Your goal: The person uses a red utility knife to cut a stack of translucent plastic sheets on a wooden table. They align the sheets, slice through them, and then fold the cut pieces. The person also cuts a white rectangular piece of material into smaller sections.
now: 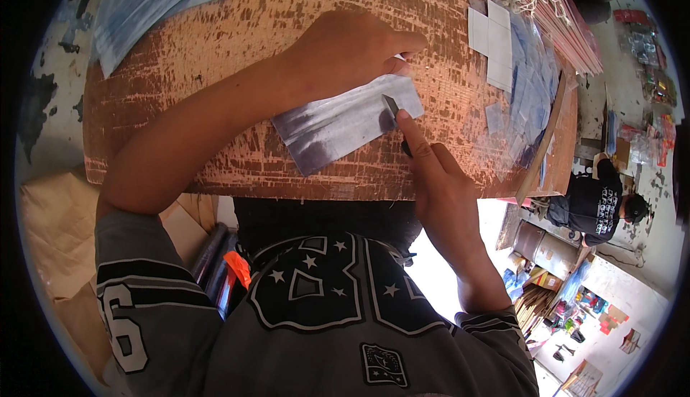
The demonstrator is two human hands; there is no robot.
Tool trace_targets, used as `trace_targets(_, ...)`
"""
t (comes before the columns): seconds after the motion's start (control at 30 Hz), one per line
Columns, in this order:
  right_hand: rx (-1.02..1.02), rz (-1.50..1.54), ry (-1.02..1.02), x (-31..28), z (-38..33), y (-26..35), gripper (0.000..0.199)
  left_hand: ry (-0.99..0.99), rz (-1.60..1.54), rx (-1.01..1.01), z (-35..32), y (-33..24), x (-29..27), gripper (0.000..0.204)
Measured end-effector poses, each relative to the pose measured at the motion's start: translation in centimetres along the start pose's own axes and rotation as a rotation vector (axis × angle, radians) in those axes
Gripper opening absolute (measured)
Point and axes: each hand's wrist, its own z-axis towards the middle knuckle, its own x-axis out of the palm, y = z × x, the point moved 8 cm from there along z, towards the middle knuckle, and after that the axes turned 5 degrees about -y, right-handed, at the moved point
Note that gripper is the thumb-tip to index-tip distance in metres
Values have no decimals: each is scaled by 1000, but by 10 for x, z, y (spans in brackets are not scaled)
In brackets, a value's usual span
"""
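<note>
The right hand (445,188) pinches a small dark blade (392,109), forefinger stretched along its back to steer the tip, which rests on a grey-white sheet (338,124) near the sheet's right end. The left hand (352,52) lies flat, fingers together, on the sheet's upper edge, seemingly to keep it from sliding under the blade. The sheet lies on a worn wooden table (215,37), near its front edge. Farther right sit pale cut squares (492,37), stacked apart from the working spot. Another person (596,206) stands well beyond the table.
</note>
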Motion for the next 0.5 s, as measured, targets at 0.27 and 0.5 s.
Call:
trace_targets(0.27, -13, -2, 2, -2, 0, 0, 83, 3, -8, -5, 1, 1, 3, 29)
trace_targets(0.5, -10, 22, 18, -3, 0, 0, 82, 30, 23, -22, 1, 0, 2, 28)
